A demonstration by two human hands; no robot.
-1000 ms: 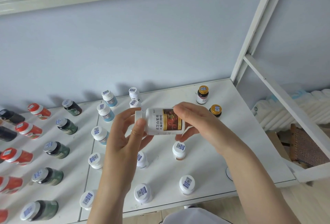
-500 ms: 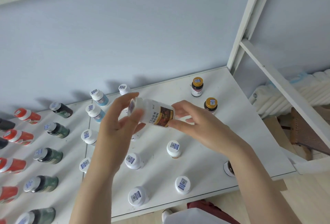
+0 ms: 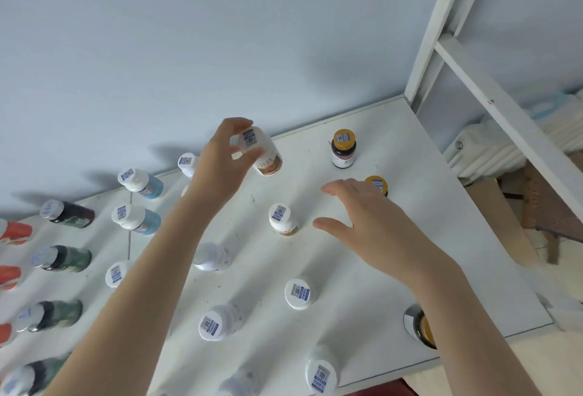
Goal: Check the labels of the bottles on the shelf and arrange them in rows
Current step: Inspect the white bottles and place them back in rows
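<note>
My left hand (image 3: 222, 163) grips a white bottle (image 3: 263, 154) by its cap end, holding it upright at the back of the white shelf (image 3: 347, 256). The bottle has a red and gold label and a barcode sticker on its cap. My right hand (image 3: 362, 222) hovers open over the shelf with fingers spread, holding nothing, just right of a standing white bottle (image 3: 282, 220). More white-capped bottles (image 3: 298, 293) stand in rows in front. Two dark bottles with yellow caps (image 3: 344, 148) stand at the back right; my right hand partly hides the nearer one (image 3: 377, 184).
Blue-bodied bottles (image 3: 142, 184), green bottles (image 3: 64, 258) and orange bottles (image 3: 15, 231) stand in rows on the left. A round metal hole (image 3: 419, 326) sits near the shelf's front right edge. A white frame post (image 3: 438, 26) rises at the right corner.
My right hand has let go of the white bottle and moved down to the right. My left hand has turned the bottle upright and carried it toward the back of the shelf.
</note>
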